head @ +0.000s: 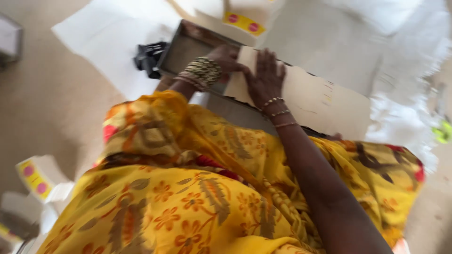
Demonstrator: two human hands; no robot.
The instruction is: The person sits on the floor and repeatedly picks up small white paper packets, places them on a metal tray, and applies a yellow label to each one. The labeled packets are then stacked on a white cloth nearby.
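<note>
A flat cream cardboard sheet (pixel 320 101) lies across a shallow grey metal tray (pixel 181 49) in front of me. My right hand (pixel 266 77) is pressed flat on the sheet's left part, fingers spread. My left hand (pixel 225 57), with a stack of bangles at the wrist, rests at the sheet's left edge over the tray, fingers curled on that edge. The frame is motion-blurred. My yellow flowered cloth fills the lower half.
A black metal tool (pixel 149 57) sits to the left of the tray on white paper (pixel 108 37). Small white boxes with yellow labels and pink dots lie at top (pixel 242 21) and lower left (pixel 35 178). White fluffy material (pixel 414 56) covers the right side.
</note>
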